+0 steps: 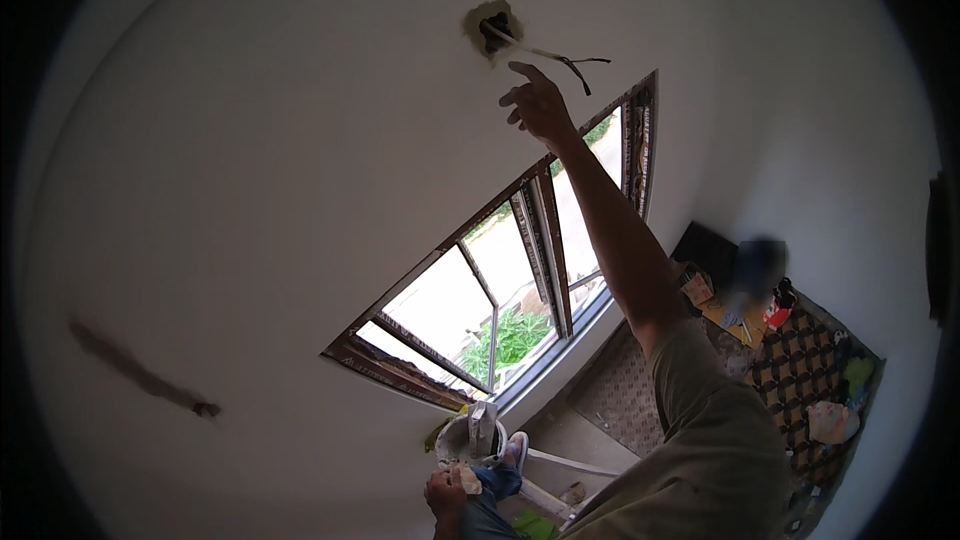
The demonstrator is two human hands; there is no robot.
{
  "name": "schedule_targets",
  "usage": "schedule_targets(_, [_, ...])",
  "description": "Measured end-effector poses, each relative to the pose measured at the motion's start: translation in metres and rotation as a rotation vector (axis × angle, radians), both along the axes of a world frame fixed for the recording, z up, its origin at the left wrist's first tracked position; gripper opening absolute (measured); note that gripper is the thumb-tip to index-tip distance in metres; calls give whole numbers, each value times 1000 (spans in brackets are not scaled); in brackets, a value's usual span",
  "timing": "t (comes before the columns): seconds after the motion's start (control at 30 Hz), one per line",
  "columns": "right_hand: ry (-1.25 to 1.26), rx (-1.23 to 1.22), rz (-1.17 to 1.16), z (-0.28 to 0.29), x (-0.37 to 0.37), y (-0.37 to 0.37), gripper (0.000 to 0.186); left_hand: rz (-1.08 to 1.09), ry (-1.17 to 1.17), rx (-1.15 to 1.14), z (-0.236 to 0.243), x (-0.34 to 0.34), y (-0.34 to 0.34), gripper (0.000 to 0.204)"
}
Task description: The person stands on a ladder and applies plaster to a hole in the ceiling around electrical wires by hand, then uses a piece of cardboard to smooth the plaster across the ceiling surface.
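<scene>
My right hand (538, 110) is raised on an outstretched arm, its index finger extended and the others loosely bent, holding nothing. Just above its fingertips is an electrical box opening (494, 32) in the white wall, ringed by beige filler. From it hangs a pale cable (535, 50) that splits into dark ends, apart from my hand. Low in the view, my left hand (445, 495) is closed around a small pale, flat piece (468, 480) whose kind is unclear. Beside it stands a white, smeared bucket (455, 440) with a grey, flat-sided object (484, 423) sticking up from it.
A brown-framed window (545, 240) stands partly open below my raised arm. A brown patched strip (140, 370) marks the wall at left. Lower right, the floor carries a patterned mat (790, 380), bags (832, 422) and scattered items. White bars (575, 463) lie near my foot (517, 448).
</scene>
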State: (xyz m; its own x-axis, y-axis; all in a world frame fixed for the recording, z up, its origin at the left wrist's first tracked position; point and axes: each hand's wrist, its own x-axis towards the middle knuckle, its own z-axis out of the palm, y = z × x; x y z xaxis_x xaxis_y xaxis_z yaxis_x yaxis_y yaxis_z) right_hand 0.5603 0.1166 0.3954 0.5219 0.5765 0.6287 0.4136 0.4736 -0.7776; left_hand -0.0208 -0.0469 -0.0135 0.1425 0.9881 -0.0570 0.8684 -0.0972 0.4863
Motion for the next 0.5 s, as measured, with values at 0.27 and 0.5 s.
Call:
schedule_targets(0.27, [-76,-237,-15,67,17,42,68,36,232,-153,19,17,20,45])
schedule_targets(0.5, [-119,-55,-105,55,39,64,43,52,239,-149,27,21,23,46])
